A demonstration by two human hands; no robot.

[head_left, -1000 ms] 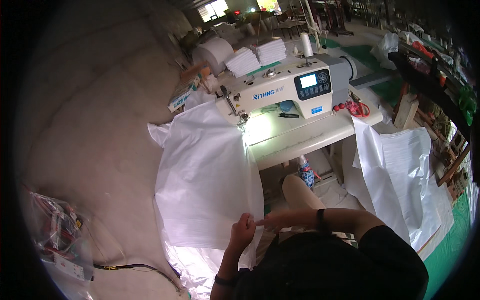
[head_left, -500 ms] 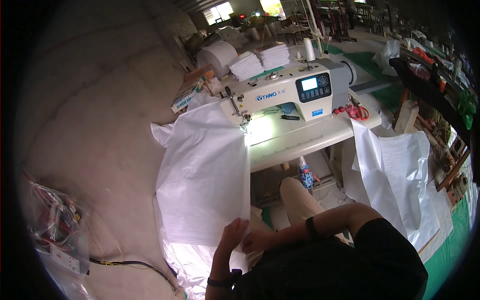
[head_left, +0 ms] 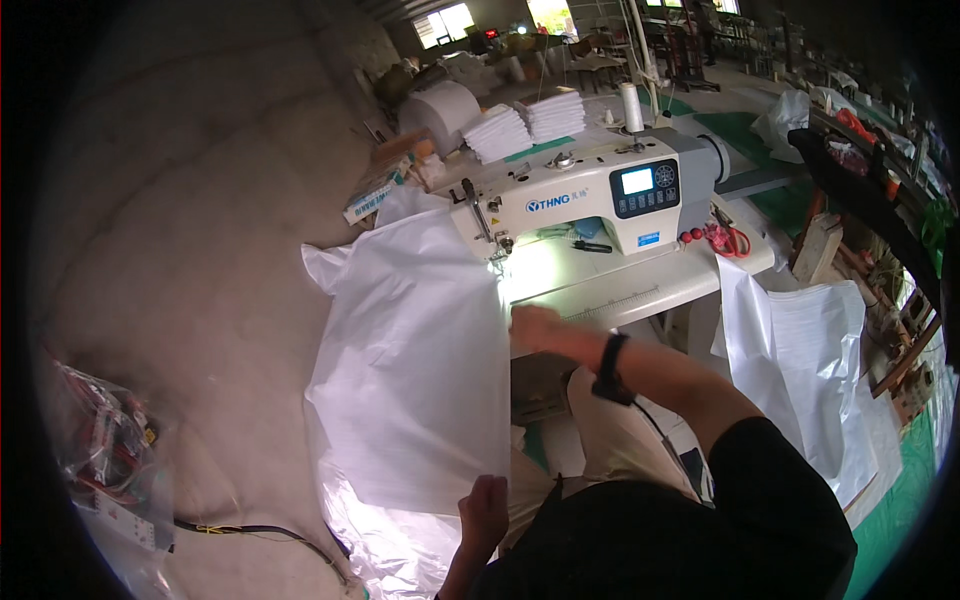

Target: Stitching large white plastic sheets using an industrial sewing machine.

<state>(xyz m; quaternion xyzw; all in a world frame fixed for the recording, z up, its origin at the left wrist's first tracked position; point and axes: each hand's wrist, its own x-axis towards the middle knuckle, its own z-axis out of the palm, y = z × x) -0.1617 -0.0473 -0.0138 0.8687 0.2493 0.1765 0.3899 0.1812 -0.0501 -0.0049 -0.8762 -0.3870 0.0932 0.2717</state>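
Big white sheet (head_left: 410, 350) spread out ahead of the left hand (head_left: 484, 510), which is closed on its near right corner. Pale surface (head_left: 690, 273) just past the right hand (head_left: 534, 328), sewing machine (head_left: 590, 195) sitting on it. That right hand's by the sheet's edge, can't tell if it's gripping, too blurry. Red scissors (head_left: 718, 239) way off to its right.

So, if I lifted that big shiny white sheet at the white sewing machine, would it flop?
The large white plastic-looking sheet would probably flop, since it hangs in soft creases. Its sheen suggests it might be slippery.
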